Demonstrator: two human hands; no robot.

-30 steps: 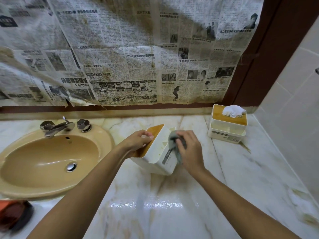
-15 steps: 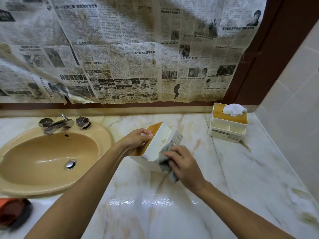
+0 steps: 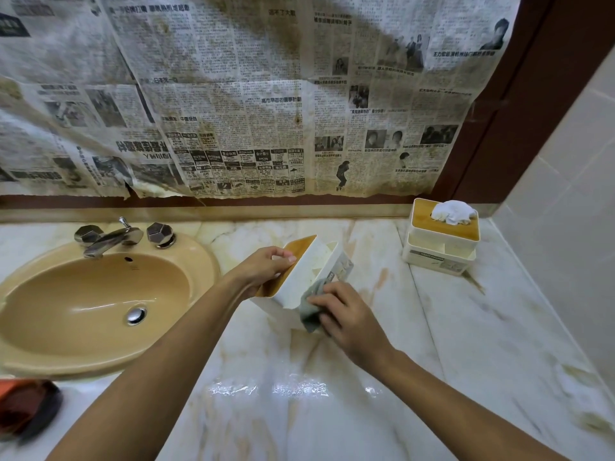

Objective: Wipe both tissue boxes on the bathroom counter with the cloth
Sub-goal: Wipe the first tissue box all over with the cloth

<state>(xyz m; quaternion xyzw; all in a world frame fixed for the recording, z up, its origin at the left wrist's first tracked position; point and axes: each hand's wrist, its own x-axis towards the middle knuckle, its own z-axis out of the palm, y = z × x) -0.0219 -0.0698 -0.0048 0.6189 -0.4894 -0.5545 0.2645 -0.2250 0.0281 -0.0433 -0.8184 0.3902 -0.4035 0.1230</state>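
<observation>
Left hand clamped on the wooden lid side of a tilted tissue box, a person steadies it on the marble counter just right of the yellow sink — the box tipped onto one lower edge, its lid facing the basin and its open compartments turned upward. Left of the sink's front rim, a dark reddish object lies blurred at the frame's edge; what it is cannot be told. Behind the sink, a chrome tap stands under stained newspaper covering the wall. Right of the tilted box, the right hand presses a grey cloth flat against the box's white side panel near its lower corner, fingers spread over the fabric and holding it to the surface. Farther right of the sink, at the counter's back corner by the tiled wall, the second tissue box sits upright, a white tissue bunched out of its wooden lid, well apart from both hands.

The first box's side appears to be mid-wipe, so the job looks roughly half done at best. Next comes turning this box to reach any unwiped faces and setting it upright — then carrying the cloth over to the corner box, with care not to drag the loose tissue out.
</observation>
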